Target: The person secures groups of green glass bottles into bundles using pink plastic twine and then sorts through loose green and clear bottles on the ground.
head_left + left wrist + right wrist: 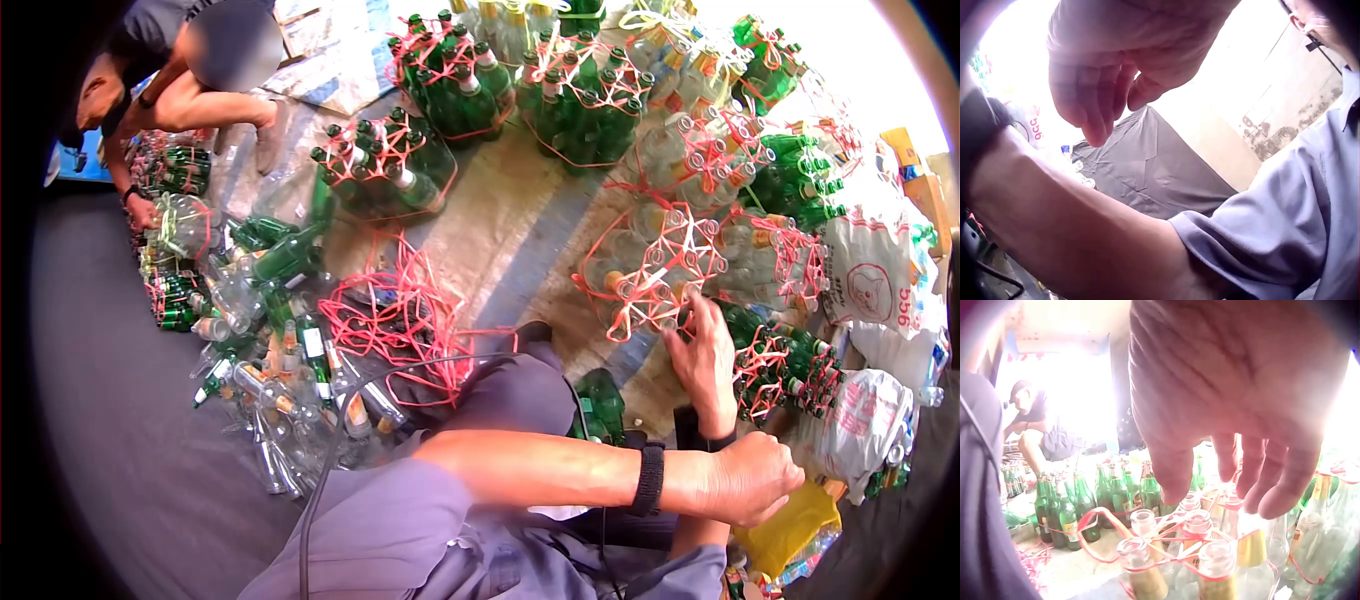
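The clear bundle [648, 268] is stood on the floor, right of centre, its necks laced with pink string [619, 325]. The right hand [707, 350] is held just over its near right edge, fingers loosely spread; whether a bottle is touched cannot be told. The left hand [752, 482] is crossed over the right forearm, fingers loosely bent, nothing seen held. If lifted by the string alone, bottles could be dropped through slipping loops; the green bundle [785, 362] beside might be knocked by a sideways swing.

A beige floor sheet [485, 225] with blue stripes [545, 240] lies beside dark grey cloth [95, 400]. One pale wall [1266, 87] shows dark stains [1262, 139]. Very strong white light enters through an opening [1089, 387], perhaps a doorway.
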`<state>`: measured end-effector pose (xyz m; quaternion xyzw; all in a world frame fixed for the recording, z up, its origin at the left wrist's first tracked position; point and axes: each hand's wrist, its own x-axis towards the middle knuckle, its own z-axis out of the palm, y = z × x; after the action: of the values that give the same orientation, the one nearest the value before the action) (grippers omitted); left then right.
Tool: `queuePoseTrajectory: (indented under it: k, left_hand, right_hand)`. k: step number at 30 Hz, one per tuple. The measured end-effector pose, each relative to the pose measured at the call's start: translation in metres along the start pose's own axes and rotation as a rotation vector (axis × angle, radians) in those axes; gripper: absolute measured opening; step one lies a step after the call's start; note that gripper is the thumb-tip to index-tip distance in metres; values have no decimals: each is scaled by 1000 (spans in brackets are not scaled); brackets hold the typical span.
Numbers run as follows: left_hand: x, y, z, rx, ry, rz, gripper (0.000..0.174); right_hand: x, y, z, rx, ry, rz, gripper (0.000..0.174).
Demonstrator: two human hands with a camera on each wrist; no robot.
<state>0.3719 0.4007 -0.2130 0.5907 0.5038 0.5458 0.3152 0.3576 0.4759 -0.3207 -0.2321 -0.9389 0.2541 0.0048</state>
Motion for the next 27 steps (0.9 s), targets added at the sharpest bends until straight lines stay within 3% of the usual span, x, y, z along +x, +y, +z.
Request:
queuePoseTrajectory:
  k: [7, 10, 18, 20, 27]
  left_hand:
    - [5, -1, -15, -51, 26, -29, 21]
    - [7, -1, -21, -64, -16, -64, 21]
    - [8, 1, -22, -83, -3, -60, 19]
    - [7, -1, -21, -74, -13, -76, 19]
    - [3, -1, -6, -32, -30, -51, 23]
  right_hand:
    - [70, 22, 21, -76, 24, 14, 86]
    - [78, 25, 32, 29, -78, 65, 99]
    - [81, 16, 39, -105, -107, 103, 103]
    - [83, 11, 47, -144, -22, 120, 103]
    - [83, -2, 48, -205, -1, 198, 101]
